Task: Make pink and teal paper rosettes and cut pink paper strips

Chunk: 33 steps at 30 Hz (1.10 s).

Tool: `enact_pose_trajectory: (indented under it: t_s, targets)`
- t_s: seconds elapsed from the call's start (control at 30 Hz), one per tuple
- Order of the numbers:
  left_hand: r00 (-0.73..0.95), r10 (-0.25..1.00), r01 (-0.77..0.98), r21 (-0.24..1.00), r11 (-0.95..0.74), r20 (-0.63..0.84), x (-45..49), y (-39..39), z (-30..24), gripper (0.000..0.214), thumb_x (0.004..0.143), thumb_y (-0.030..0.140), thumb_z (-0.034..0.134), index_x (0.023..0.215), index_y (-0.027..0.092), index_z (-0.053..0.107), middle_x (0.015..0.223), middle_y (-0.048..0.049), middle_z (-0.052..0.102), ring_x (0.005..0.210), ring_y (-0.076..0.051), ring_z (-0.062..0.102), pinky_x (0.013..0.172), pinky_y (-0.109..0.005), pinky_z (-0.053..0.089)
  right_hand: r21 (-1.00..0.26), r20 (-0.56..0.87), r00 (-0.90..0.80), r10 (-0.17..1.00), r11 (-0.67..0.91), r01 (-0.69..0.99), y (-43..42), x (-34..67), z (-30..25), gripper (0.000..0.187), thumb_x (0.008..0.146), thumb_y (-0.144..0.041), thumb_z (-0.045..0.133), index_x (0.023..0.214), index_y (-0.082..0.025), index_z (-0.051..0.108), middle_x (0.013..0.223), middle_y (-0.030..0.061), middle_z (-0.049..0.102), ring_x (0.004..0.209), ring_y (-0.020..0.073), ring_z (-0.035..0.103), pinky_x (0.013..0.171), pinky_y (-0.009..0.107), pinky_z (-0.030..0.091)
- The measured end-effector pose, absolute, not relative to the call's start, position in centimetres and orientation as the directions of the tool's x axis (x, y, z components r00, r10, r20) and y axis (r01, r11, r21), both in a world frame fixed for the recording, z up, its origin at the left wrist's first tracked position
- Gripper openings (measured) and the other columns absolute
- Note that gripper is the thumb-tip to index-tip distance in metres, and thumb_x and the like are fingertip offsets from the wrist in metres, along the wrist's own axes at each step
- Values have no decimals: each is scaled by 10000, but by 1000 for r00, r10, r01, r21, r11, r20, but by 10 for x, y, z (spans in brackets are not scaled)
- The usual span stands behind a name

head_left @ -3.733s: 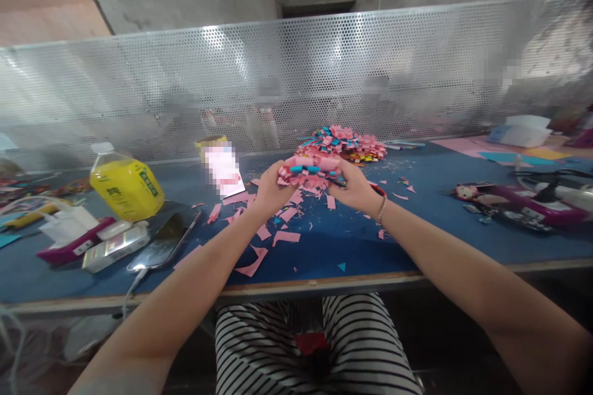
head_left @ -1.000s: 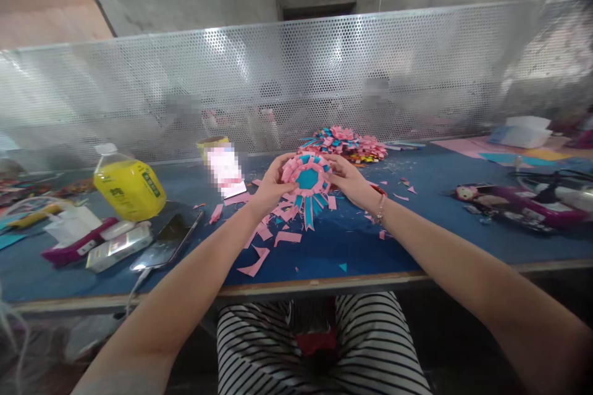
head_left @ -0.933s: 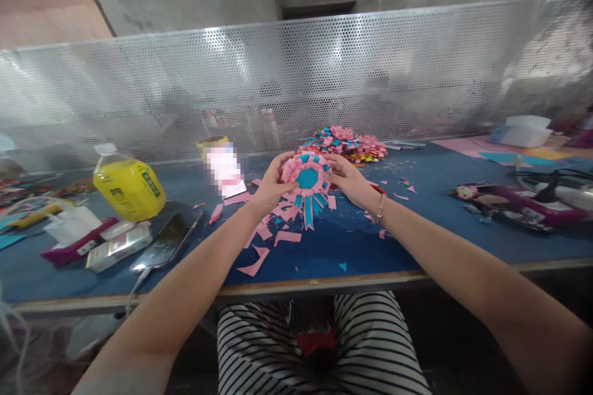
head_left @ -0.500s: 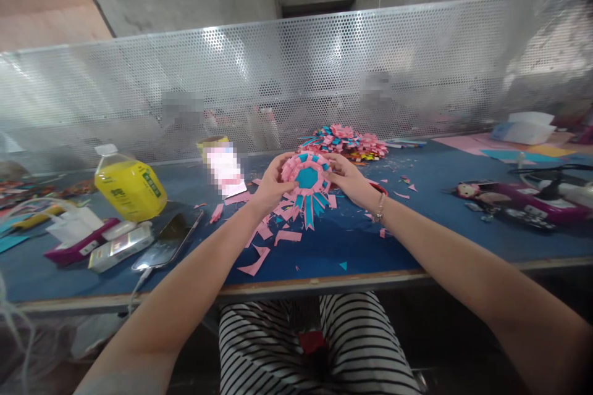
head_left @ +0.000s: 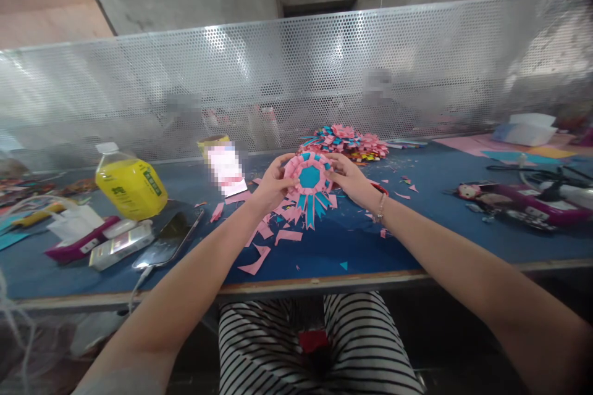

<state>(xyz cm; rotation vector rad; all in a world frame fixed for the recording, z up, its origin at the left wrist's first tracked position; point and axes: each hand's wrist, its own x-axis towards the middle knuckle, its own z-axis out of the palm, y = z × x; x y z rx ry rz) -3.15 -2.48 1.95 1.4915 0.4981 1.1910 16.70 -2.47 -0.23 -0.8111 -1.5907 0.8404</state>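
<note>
Between my two hands is a pink and blue paper rosette (head_left: pixel 311 177), with a blue centre, a folded pink rim and blue tails hanging down. My left hand (head_left: pixel 275 184) grips its left edge, thumb on the front and fingers behind. On the opposite edge, my right hand (head_left: pixel 346 174) pinches the rim; some of its fingers are hidden. Pink paper scraps (head_left: pixel 288 236) lie scattered on the blue tabletop (head_left: pixel 370 253) under and around the rosette. Just behind it rises a heap of pink and blue paper pieces (head_left: pixel 343 139).
A bottle of yellow liquid (head_left: pixel 131 185), a dark phone (head_left: pixel 169 241) on a cable and a small box (head_left: pixel 121 245) stand on the left. Behind them leans a lit phone (head_left: pixel 226 170). Cables and a purple item (head_left: pixel 542 203) lie right. A perforated metal screen (head_left: pixel 296 62) runs along the back.
The rosette and both hands have shifted very slightly to the right in the picture. The grip on both edges looks the same.
</note>
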Motion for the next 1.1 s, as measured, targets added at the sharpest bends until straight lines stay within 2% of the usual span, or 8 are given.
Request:
enact_pose_trajectory:
  t_s: [0.17, 0.3, 0.37, 0.5, 0.67, 0.8, 0.97, 1.1]
  targets:
    - [464, 816, -384, 909, -164, 344, -32, -30, 28, 505, 538, 89, 543, 1034, 179, 564, 1010, -55, 605, 867, -185, 581, 747, -332, 475, -818, 546, -161, 822, 565, 113, -24, 168, -2, 364, 725, -251, 545, 1065, -255, 414, 758, -16, 462, 626, 123, 505, 557, 302, 485]
    - [479, 814, -422, 899, -115, 329, -33, -33, 31, 475, 581, 152, 496, 1050, 170, 573, 1021, -59, 604, 877, -193, 569, 733, -330, 462, -709, 647, -152, 747, 663, 239, -30, 170, 0, 324, 767, -208, 494, 1065, -250, 373, 761, -13, 451, 588, 119, 509, 570, 309, 480]
    - [476, 804, -431, 892, -139, 355, -34, -34, 30, 435, 614, 196, 494, 1038, 168, 586, 985, -53, 610, 836, -175, 566, 695, -305, 457, -579, 736, -157, 659, 732, 359, -33, 171, 2, 277, 786, -188, 466, 1047, -237, 385, 817, 14, 486, 644, 136, 533, 617, 325, 484]
    - [423, 779, -364, 874, -322, 463, -35, -33, 26, 309, 689, 293, 511, 949, 179, 634, 859, -33, 625, 732, -139, 554, 655, -276, 442, -211, 866, -269, 421, 796, 567, -37, 177, 7, 150, 806, -152, 430, 940, -213, 457, 914, 67, 541, 851, 188, 539, 770, 374, 459]
    - [417, 663, -196, 774, -602, 621, -37, -31, 25, 203, 717, 345, 573, 839, 218, 674, 986, -48, 637, 962, -204, 554, 851, -350, 421, 68, 899, -369, 237, 757, 650, -40, 180, 12, 122, 828, -138, 428, 846, -217, 520, 881, 59, 570, 853, 175, 522, 772, 351, 438]
    - [436, 592, -146, 703, -696, 677, -38, -30, 26, 240, 757, 389, 523, 771, 216, 689, 963, -62, 640, 988, -231, 550, 917, -410, 393, 156, 926, -344, 154, 675, 722, -43, 180, 14, 146, 809, -134, 465, 772, -241, 557, 844, 27, 566, 826, 160, 498, 776, 347, 404]
    - [398, 639, -179, 739, -650, 658, -37, -26, 22, 251, 767, 324, 479, 868, 202, 674, 939, -68, 633, 968, -217, 554, 937, -406, 384, 240, 921, -378, 94, 626, 742, -44, 181, 12, 153, 799, -136, 477, 734, -242, 566, 792, 20, 525, 813, 155, 470, 769, 338, 392]
    - [376, 683, -181, 773, -608, 626, -37, -25, 20, 214, 761, 269, 487, 878, 198, 651, 955, -55, 612, 950, -193, 547, 878, -368, 422, 326, 892, -451, 40, 634, 701, -43, 181, 10, 130, 811, -146, 480, 760, -237, 557, 792, 16, 519, 823, 149, 467, 786, 333, 391]
